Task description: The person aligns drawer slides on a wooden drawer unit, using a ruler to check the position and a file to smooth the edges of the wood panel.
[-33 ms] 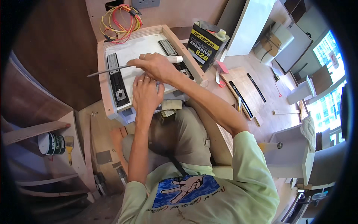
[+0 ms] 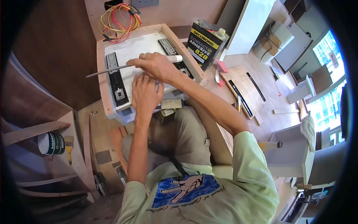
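My right hand [image 2: 154, 67] is closed round a long, flat grey metal tool with a whitish handle, which looks like a file [image 2: 108, 71]. Its shaft sticks out to the left, across a shallow wooden tray-like frame [image 2: 103, 84]. Just below, my left hand [image 2: 146, 91] rests on the frame's near edge, fingers stretched forward and thumb apart. A black drawer slide [image 2: 118, 87] lies inside the frame at the left. Another slide [image 2: 166, 47] lies on the right side, and a further black piece [image 2: 184, 70] is partly covered by my right arm.
A coil of red and yellow wire [image 2: 120, 22] sits at the frame's far edge. A black adhesive can [image 2: 203, 44] stands to its right. Further right, a wooden board [image 2: 244, 87] bears two black strips. At lower left are a small tub [image 2: 51, 143] and a paintbrush [image 2: 69, 149].
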The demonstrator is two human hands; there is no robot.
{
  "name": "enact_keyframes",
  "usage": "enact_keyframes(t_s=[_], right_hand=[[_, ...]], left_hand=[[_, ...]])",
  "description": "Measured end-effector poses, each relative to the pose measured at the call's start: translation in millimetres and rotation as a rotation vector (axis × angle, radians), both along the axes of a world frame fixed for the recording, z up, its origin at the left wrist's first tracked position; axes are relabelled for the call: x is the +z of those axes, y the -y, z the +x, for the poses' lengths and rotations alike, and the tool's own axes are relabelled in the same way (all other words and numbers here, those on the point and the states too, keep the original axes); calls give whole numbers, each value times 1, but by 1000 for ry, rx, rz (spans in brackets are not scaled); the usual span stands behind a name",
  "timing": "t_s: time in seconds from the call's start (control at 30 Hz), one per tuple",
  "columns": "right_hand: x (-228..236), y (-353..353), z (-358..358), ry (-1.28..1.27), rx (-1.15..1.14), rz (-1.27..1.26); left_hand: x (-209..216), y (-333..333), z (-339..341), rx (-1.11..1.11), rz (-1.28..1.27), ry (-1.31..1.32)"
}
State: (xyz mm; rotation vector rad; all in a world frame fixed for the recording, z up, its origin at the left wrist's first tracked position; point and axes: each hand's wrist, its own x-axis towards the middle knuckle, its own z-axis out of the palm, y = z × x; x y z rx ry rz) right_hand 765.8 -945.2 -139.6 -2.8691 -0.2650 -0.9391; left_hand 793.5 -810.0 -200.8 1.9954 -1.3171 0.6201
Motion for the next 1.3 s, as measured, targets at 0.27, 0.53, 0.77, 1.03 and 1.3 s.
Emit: enact_keyframes(t_s=[0.27,0.53,0.77,1.03,1.3], right_hand=[[6,-6,-13,47,9,-16],[7,-21,-41,44,29,4],[1,-14,-62,18,-78,-53],[3,-21,-73,13,-33,-38],[2,-21,-86,44,-38,-50]], left_hand=[[-1,2,0,23,67,-13],[6,-1,-4,13,145,-76],[3,2,-3,26,129,-21],[7,-3,-4,26,220,-114],[7,-1,-3,22,224,-104]])
